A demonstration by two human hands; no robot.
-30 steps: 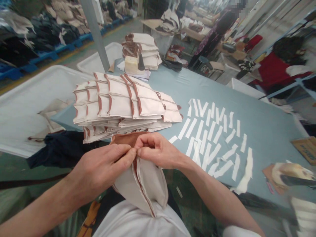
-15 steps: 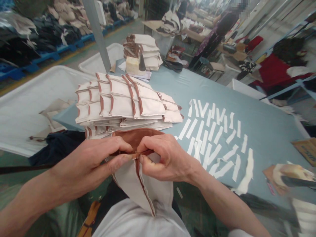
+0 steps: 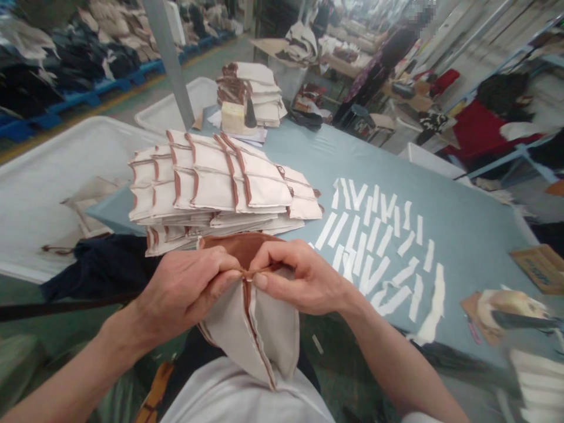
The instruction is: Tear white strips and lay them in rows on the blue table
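A cream fabric pouch (image 3: 275,329) with brown lining and brown seam edging hangs between my hands, close to my body. My left hand (image 3: 194,282) is closed, pinching the pouch's top edge just left of a vertical seam. On the other side of that seam, my right hand (image 3: 295,276) grips the same edge between thumb and fingers. The fingertips of both hands nearly meet at the seam. Part of the brown inside shows behind the fingers. Beyond my hands lies a large stack of similar cream pouches (image 3: 215,188) with brown edges.
Many white strips (image 3: 374,235) lie in rows on the blue-green table (image 3: 467,217). A tape roll on a dispenser (image 3: 506,311) and a cardboard piece (image 3: 540,267) sit at the right. White bins (image 3: 88,126) stand left. A person (image 3: 379,64) stands farther back.
Both hands keep their pinch on the pouch edge, with small shifts of the fingers at the seam. The whole view has moved slightly, so the table's things appear a little farther left.
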